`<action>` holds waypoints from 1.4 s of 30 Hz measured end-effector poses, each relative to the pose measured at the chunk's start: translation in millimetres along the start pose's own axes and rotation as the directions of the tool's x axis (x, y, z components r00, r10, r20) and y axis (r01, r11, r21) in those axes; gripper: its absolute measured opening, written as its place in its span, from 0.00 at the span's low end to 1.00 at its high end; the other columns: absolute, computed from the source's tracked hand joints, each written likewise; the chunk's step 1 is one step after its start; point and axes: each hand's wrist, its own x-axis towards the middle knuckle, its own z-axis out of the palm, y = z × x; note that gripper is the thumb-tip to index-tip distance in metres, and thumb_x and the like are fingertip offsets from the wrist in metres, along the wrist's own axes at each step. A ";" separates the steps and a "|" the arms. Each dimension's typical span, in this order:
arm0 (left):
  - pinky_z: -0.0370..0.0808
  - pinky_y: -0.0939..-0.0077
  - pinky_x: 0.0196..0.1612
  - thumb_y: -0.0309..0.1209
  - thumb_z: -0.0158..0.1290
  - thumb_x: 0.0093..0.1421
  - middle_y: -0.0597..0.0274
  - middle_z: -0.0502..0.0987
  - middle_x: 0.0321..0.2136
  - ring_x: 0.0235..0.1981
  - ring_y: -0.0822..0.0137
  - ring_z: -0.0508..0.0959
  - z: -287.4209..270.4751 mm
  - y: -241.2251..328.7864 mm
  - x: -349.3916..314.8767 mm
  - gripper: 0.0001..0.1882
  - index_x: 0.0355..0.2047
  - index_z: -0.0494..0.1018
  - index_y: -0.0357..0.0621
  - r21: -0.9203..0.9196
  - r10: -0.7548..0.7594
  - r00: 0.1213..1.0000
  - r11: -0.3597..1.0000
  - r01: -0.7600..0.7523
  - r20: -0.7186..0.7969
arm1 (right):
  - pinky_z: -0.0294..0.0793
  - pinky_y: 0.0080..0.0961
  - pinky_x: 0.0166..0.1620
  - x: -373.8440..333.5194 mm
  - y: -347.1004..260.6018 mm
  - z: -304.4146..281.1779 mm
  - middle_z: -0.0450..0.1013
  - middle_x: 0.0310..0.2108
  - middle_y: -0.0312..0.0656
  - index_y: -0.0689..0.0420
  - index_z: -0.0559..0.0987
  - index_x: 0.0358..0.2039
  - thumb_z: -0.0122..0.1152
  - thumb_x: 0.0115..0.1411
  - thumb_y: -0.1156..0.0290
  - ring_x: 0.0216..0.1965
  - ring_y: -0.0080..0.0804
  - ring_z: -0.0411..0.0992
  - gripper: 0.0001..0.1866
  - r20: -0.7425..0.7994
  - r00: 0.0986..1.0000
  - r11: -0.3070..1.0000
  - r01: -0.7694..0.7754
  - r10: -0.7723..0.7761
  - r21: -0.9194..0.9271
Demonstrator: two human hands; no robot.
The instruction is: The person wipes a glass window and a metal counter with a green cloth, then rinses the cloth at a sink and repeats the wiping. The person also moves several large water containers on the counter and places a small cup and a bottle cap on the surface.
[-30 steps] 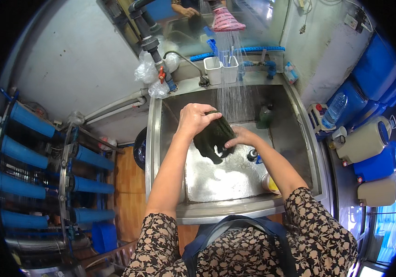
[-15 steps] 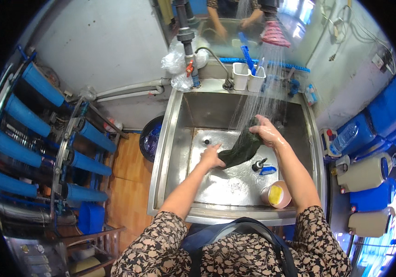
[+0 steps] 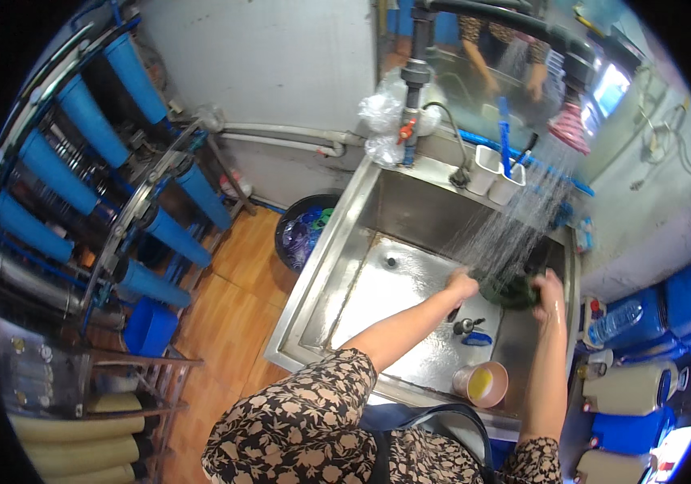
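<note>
A wet dark green cloth (image 3: 515,294) is stretched between my two hands under the falling water. My left hand (image 3: 462,285) is closed on its left end, over the middle of the sink. At the other end, near the right wall of the sink, my right hand (image 3: 550,295) grips the cloth. Water streams down from a shower head wrapped in pink (image 3: 570,129). Below my hands, a blue brush (image 3: 476,339) and a small black fitting (image 3: 465,326) lie on the floor of the steel sink (image 3: 362,323).
A pinkish tub (image 3: 499,385) with something yellow inside stands at the sink's near right. White holders (image 3: 485,168) with a blue-handled tool line the back ledge. Left of the sink sits a black basin (image 3: 279,239) of colourful items. Jugs (image 3: 628,385) stand to the right.
The view has swung left, so the sink appears farther right. My left hand has moved toward my right and closed on the cloth, which is now bunched between them.
</note>
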 end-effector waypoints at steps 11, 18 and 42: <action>0.71 0.69 0.31 0.30 0.57 0.47 0.62 0.73 0.29 0.31 0.69 0.73 -28.1 29.6 -14.7 0.23 0.45 0.72 0.37 -0.637 -0.006 0.955 0.744 0.201 0.295 | 0.72 0.46 0.53 23.9 133.3 50.5 0.71 0.52 0.46 0.55 0.72 0.54 0.52 0.63 0.46 0.53 0.43 0.70 0.29 0.182 0.903 0.716 -0.420 0.389 0.558; 0.71 0.70 0.48 0.59 0.58 0.50 0.62 0.77 0.37 0.43 0.61 0.76 -30.6 -15.1 3.9 0.30 0.39 0.76 0.46 -0.778 -0.121 0.990 0.629 0.016 -0.078 | 0.75 0.44 0.54 38.7 101.1 93.8 0.74 0.48 0.49 0.65 0.74 0.48 0.54 0.64 0.66 0.49 0.44 0.74 0.17 0.226 0.851 0.652 -0.511 0.473 0.560; 0.72 0.67 0.48 0.50 0.55 0.60 0.56 0.77 0.41 0.41 0.64 0.77 -16.5 -16.4 -19.7 0.25 0.43 0.74 0.38 -0.637 -0.317 0.873 0.771 0.009 -0.371 | 0.68 0.27 0.36 28.9 115.9 110.5 0.71 0.28 0.36 0.59 0.77 0.25 0.60 0.58 0.66 0.30 0.26 0.69 0.10 0.119 0.962 0.962 0.257 -0.246 -0.089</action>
